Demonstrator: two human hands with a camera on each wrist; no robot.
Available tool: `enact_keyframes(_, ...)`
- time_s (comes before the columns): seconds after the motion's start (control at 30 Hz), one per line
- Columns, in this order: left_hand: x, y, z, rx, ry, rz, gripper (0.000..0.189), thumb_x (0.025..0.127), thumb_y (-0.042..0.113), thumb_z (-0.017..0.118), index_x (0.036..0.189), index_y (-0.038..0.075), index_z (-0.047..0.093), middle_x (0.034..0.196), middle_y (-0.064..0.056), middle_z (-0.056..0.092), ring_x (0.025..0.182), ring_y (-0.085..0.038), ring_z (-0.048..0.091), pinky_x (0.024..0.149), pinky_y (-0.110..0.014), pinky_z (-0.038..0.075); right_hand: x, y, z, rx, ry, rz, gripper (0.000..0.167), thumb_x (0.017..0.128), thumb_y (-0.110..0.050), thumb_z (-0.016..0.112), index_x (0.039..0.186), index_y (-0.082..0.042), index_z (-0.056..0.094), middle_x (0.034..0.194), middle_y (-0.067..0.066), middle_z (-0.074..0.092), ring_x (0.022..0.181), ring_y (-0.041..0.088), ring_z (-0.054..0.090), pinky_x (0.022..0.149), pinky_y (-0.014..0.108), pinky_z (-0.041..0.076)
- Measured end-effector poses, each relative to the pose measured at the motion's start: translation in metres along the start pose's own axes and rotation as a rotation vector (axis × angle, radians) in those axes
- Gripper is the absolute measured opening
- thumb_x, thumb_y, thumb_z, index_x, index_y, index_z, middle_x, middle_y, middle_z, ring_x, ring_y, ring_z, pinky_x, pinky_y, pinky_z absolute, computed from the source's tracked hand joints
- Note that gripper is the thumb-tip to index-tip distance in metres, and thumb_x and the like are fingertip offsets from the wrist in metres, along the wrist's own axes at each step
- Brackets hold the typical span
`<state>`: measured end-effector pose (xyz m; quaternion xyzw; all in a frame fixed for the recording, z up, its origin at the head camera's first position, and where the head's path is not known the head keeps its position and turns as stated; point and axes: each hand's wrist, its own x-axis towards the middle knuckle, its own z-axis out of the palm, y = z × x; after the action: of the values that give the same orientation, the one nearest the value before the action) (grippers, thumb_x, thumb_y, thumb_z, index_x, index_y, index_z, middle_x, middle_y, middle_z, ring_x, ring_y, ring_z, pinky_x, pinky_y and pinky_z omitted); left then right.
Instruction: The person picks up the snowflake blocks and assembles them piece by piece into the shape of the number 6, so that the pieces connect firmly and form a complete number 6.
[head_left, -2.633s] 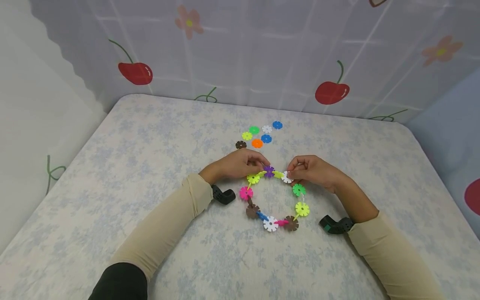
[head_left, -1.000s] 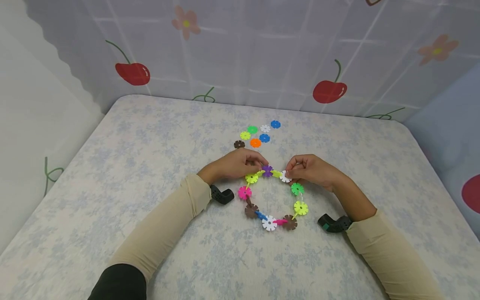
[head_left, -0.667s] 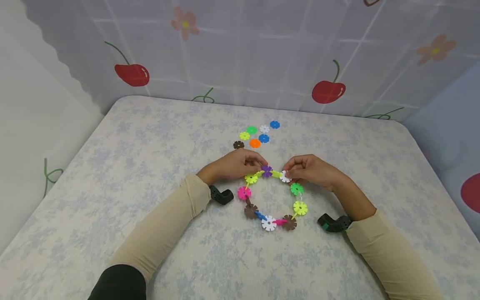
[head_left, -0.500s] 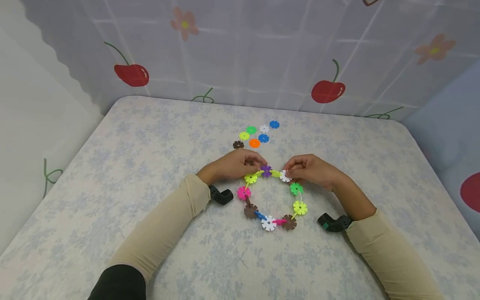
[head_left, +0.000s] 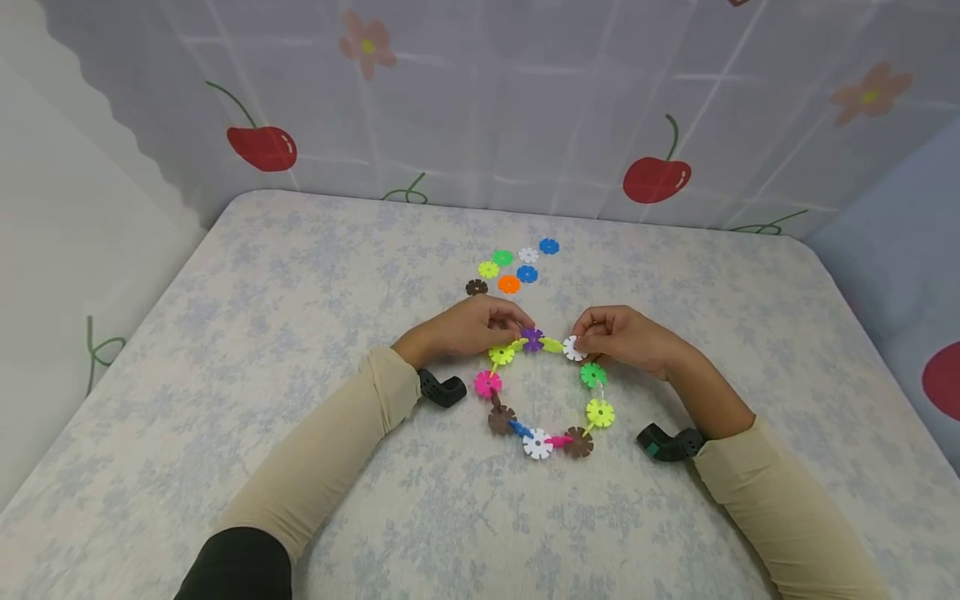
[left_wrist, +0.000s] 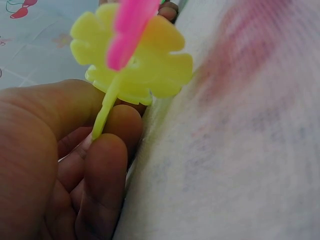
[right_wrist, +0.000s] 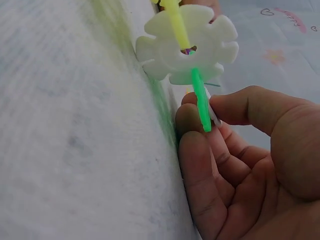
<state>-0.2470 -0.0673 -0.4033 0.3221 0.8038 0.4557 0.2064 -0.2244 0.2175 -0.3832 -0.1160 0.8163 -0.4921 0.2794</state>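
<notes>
A ring of coloured, notched snowflake discs, slotted together, lies on the table before me. At its upper left my left hand (head_left: 476, 323) pinches a yellow disc (left_wrist: 105, 110) beside the purple disc (head_left: 532, 340). In the left wrist view it stands edge-on at the fingers, in front of another yellow disc (left_wrist: 165, 65) and a pink disc (left_wrist: 125, 42). My right hand (head_left: 626, 337) pinches a white disc (head_left: 573, 348), with a yellow-green disc (head_left: 552, 345) just left of it. Close to those fingertips in the right wrist view are a green disc (right_wrist: 200, 100) and a second white disc (right_wrist: 160, 52).
Beyond my left hand lie several loose discs, among them an orange disc (head_left: 509, 284), a brown disc (head_left: 476, 287) and a blue disc (head_left: 549, 246). A patterned cloth covers the table (head_left: 360, 517). A printed curtain (head_left: 510, 108) hangs along its back edge.
My right hand has shifted slightly right with the white disc, widening the space between it and the yellow-green disc. My left hand holds nearly the same place.
</notes>
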Motion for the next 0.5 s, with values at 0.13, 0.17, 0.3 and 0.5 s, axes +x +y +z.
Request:
enact_keyframes(0.13, 0.0, 0.0, 0.0, 0.003, 0.0, 0.006, 0.023, 0.101, 0.008, 0.062, 0.122, 0.007, 0.072, 0.101, 0.0, 0.07, 0.075, -0.015, 0.052, 0.07, -0.027, 0.046, -0.0019, -0.0006, -0.002, -0.052, 0.044, 0.016, 0.013, 0.099, -0.007, 0.064, 0.106, 0.003, 0.06, 0.086, 0.013, 0.066, 0.081, 0.027, 0.066, 0.072, 0.034, 0.057)
enact_keyframes(0.17, 0.0, 0.0, -0.0002, 0.004, 0.0, 0.006, 0.023, 0.101, 0.008, 0.062, 0.122, 0.007, 0.072, 0.102, 0.0, 0.07, 0.075, -0.015, 0.052, 0.07, -0.027, 0.046, -0.0023, -0.0007, -0.0024, -0.058, 0.05, 0.018, 0.013, 0.1, -0.007, 0.064, 0.106, 0.003, 0.06, 0.086, 0.013, 0.066, 0.081, 0.027, 0.066, 0.072, 0.034, 0.057)
enact_keyframes(0.3, 0.0003, -0.0001, -0.0004, 0.005, 0.0, 0.005, 0.023, 0.101, 0.008, 0.062, 0.122, 0.007, 0.072, 0.105, 0.0, 0.07, 0.076, -0.016, 0.053, 0.071, -0.027, 0.046, -0.0033, -0.0013, -0.0024, -0.079, 0.055, 0.023, 0.013, 0.101, -0.009, 0.063, 0.107, 0.002, 0.059, 0.086, 0.013, 0.064, 0.08, 0.027, 0.064, 0.07, 0.033, 0.055)
enact_keyframes(0.5, 0.0008, -0.0006, 0.0002, 0.003, -0.003, 0.004, 0.023, 0.101, 0.007, 0.062, 0.122, 0.007, 0.072, 0.105, 0.0, 0.07, 0.078, -0.016, 0.054, 0.072, -0.027, 0.047, -0.0037, -0.0028, -0.0012, -0.075, 0.048, 0.021, 0.012, 0.101, -0.008, 0.062, 0.107, 0.001, 0.059, 0.086, 0.013, 0.064, 0.078, 0.025, 0.063, 0.068, 0.032, 0.055)
